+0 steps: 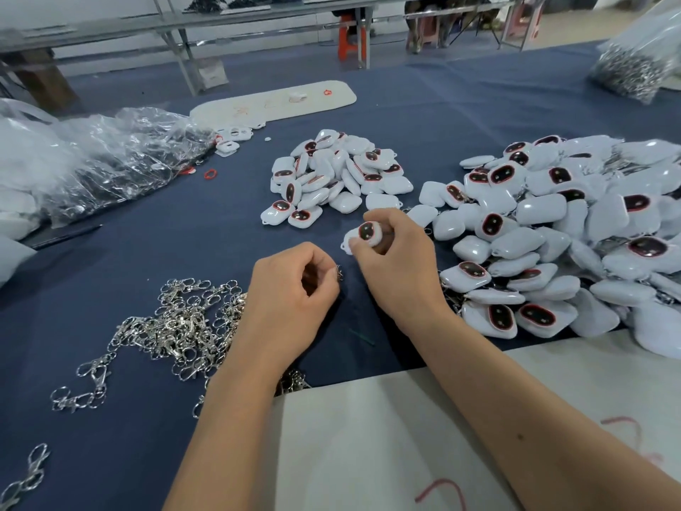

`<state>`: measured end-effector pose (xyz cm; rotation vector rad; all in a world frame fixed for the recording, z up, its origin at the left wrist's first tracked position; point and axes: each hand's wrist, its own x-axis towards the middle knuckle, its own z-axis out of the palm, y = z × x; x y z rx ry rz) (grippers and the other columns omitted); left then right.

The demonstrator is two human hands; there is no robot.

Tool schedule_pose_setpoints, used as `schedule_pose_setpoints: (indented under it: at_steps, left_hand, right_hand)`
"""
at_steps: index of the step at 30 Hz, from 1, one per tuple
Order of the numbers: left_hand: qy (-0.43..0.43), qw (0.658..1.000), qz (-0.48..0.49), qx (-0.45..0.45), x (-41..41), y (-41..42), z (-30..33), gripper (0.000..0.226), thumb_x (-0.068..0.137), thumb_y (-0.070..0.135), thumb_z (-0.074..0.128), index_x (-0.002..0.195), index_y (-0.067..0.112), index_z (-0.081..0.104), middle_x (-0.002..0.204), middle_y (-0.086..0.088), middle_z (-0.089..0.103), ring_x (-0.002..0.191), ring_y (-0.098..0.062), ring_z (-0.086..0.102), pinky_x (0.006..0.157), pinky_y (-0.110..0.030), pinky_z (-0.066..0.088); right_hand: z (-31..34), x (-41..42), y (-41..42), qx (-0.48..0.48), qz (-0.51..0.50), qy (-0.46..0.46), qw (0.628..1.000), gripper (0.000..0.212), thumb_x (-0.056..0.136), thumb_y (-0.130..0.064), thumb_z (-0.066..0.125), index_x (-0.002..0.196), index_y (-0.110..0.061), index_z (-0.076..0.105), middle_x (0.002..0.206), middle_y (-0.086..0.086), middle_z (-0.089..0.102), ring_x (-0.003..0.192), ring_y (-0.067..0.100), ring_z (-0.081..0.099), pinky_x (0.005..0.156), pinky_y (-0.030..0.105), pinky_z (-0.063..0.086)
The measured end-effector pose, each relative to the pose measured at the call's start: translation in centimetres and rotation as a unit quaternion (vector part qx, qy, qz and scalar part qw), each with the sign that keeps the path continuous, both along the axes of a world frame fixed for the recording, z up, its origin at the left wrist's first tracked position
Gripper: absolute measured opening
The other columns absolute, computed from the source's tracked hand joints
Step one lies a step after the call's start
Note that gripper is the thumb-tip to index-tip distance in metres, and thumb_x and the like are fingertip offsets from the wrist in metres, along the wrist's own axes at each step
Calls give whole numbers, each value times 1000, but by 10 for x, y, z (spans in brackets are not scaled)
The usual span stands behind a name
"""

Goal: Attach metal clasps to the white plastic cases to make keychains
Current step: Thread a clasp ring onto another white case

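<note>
Nearest, a white sheet (387,437) with red marks lies on the blue cloth (147,418) that covers the table. Both forearms pass over it.

Left hand (291,289): fingers curled, thumb and fingertips pinching a small metal clasp (339,271) that protrudes at the right side of the hand. Just beside this hand, to the left, a loose heap of clasps (184,326) lies on the cloth, with a few stray ones nearer the table edge.

Right hand (398,260): fingers curled round one white case (363,234), dark oval window facing up, held just above the cloth. The held case and the held clasp are near each other but apart.

To the right, a large pile of cases (571,234) is spread along the table; some metal parts show between them. Beyond the hands, a smaller pile of cases (331,175) sits at mid-table.

To the left, crumpled clear plastic bags (110,160) rest on the cloth. Further back lies a long white board (272,103). At far right, a clear bag of metal parts (634,60) stands on the table.
</note>
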<state>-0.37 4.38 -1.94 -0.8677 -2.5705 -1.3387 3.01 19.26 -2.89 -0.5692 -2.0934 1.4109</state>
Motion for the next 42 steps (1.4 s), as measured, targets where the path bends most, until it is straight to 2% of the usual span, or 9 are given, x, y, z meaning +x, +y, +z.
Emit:
schedule_pose_setpoints:
  at_steps: [2,5,10,12,16,24,30,34,42]
  left_hand:
    - [-2,1000,0,5,0,-1,-1,22,87,10,70,72,25,64,71,11,68,63,-9,62,58,-14,45]
    - [-6,1000,2,8,-1,-1,-1,23,87,11,70,72,26,64,69,13,67,61,-7,60,57,-11,42]
    - [-3,1000,-4,0,-4,-2,-3,22,89,12,70,74,27,63,72,14,67,64,-8,62,60,-12,43]
    - [2,1000,-6,-9,-5,-3,-4,21,89,12,69,75,27,62,71,14,66,66,-10,62,60,-17,46]
    - [19,1000,-13,-13,-7,-4,-6,21,88,11,69,76,27,62,70,11,66,66,-13,62,61,-23,48]
    - [28,999,-20,-5,-10,-7,-7,20,89,11,67,78,28,62,73,11,67,68,-13,62,64,-30,51]
    - [30,999,-19,-9,-10,-7,-8,19,89,10,66,79,26,63,73,10,67,68,-13,62,66,-35,51]
    - [27,999,-17,-13,-11,-8,-9,20,88,9,67,79,25,63,72,10,67,67,-14,62,64,-32,50]
    - [39,999,-10,-22,-9,-7,-8,17,86,6,65,79,22,63,73,10,64,67,-12,59,65,-34,51]
  right_hand:
    - [-2,-1,2,-12,8,0,1000,23,89,-15,76,109,-21,66,86,-11,70,70,-6,62,70,7,46]
    - [-6,-4,3,-41,15,13,999,25,88,-17,76,111,-25,67,88,-12,72,70,-8,62,68,6,46]
    - [-8,-6,7,-113,22,67,991,15,95,-23,64,107,-20,72,70,-12,62,61,9,54,63,31,49]
    - [-8,-6,6,-132,45,73,988,21,98,-25,61,117,-27,71,66,-14,60,56,7,55,60,27,47]
    - [-6,-5,2,-77,82,53,992,28,100,-24,61,126,-28,68,59,-15,58,50,5,51,55,20,45]
    - [-4,-2,-1,-22,96,38,994,31,99,-21,64,129,-24,69,65,-9,55,61,10,47,65,29,47]
    - [-1,0,-2,-2,91,49,995,31,99,-21,66,130,-23,70,95,11,74,67,8,51,67,26,51]
    - [-3,-1,-3,15,93,50,994,31,98,-19,65,129,-22,70,73,-4,62,56,2,42,58,17,43]
    - [-4,-2,-4,23,96,49,994,28,98,-18,66,124,-22,72,65,-14,55,53,3,41,55,13,39]
